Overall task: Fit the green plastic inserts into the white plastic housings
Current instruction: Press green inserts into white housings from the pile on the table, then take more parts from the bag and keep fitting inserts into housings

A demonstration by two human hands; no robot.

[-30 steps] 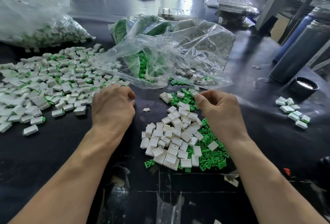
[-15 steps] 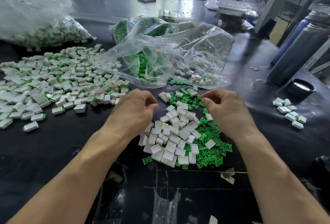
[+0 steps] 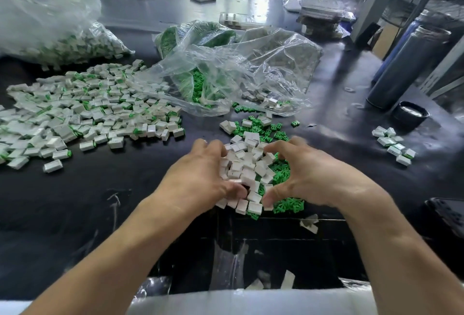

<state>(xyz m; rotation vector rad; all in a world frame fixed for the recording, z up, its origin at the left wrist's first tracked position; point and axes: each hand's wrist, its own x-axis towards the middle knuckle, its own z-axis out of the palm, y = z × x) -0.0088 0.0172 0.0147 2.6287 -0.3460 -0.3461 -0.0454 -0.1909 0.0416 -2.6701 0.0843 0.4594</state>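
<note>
A heap of white housings (image 3: pixel 247 164) lies on the black table (image 3: pixel 105 189) in front of me, with loose green inserts (image 3: pixel 285 175) under and to the right of it. My left hand (image 3: pixel 200 179) cups the heap from the left, fingers curved against the housings. From the right, my right hand (image 3: pixel 313 174) cups it the same way, thumb low at the near edge. Both hands touch the heap on the table, and neither lifts a single piece. More inserts (image 3: pixel 261 130) lie scattered just beyond.
A wide spread of housings with green showing (image 3: pixel 88 114) covers the table's left. An open clear bag (image 3: pixel 238 71) holding inserts lies behind the heap, and a full bag (image 3: pixel 50 26) sits far left. At right are a few housings (image 3: pixel 394 145), a black cap (image 3: pixel 410 114) and a grey cylinder (image 3: pixel 406 63).
Both hands moved inward and down from apart and above the table. They now close around the heap from both sides, bunching the housings together.
</note>
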